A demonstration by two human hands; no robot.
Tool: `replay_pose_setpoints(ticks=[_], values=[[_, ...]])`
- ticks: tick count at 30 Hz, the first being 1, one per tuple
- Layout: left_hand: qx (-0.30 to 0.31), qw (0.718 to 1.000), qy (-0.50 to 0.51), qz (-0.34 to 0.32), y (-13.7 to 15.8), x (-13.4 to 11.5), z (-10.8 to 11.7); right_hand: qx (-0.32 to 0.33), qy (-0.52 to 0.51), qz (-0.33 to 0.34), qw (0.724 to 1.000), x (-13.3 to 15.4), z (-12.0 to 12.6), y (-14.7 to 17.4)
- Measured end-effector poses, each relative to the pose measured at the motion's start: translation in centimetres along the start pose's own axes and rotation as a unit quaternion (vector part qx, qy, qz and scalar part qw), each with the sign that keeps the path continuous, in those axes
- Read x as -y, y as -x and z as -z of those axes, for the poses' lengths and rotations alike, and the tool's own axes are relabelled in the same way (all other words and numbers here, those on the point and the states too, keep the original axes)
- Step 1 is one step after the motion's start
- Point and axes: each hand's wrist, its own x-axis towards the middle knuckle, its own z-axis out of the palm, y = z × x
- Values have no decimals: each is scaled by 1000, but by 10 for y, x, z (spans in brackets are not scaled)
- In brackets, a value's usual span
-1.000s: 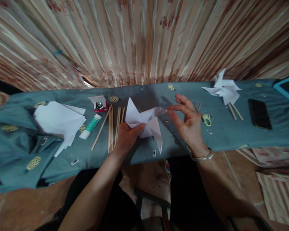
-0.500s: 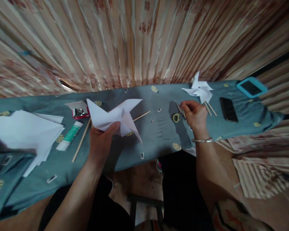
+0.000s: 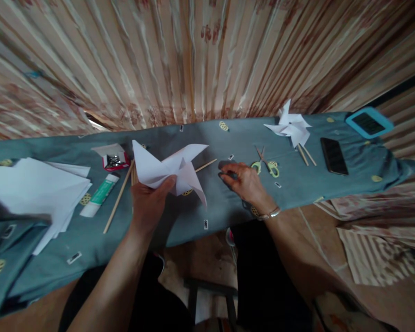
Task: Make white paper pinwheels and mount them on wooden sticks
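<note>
the right hand [image 3: 245, 182] has swung back from over the scissors [image 3: 262, 159] to the middle of the teal cloth [image 3: 207, 137], fingers curled, tips close; whether they grip anything i cannot tell. the left hand [image 3: 148, 203] clasps a pinwheel [image 3: 178, 165] of smooth white folded paper, sharp-pointed, above the cloth, partly hiding slim wooden sticks [image 3: 119, 197], with a glue stick [image 3: 100, 196] and open red box [image 3: 116, 161] leftward.

Left hand [image 3: 150, 199] in a pinch, thumb [image 3: 168, 184] uppermost; right hand [image 3: 246, 183] low, fingers [image 3: 232, 168] bent.
</note>
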Motion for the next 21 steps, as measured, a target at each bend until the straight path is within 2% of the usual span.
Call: replay_pose_setpoints(ticks=[3,7,11,14,21], values=[[6,1000,1,8,0,0,0,19,61,41,997,2,-3,-2],[-2,1000,-3,5,1,-2,1,43,117,49,991,9,-6,-2],[0,1000,-11,5,0,-3,2,41,-36,74,996,14,-16,3],[0,1000,-20,13,1,-3,2,41,-142,55,988,11,-26,8],[2,1000,-1,8,2,-2,0,27,-157,39,986,-4,-28,15]])
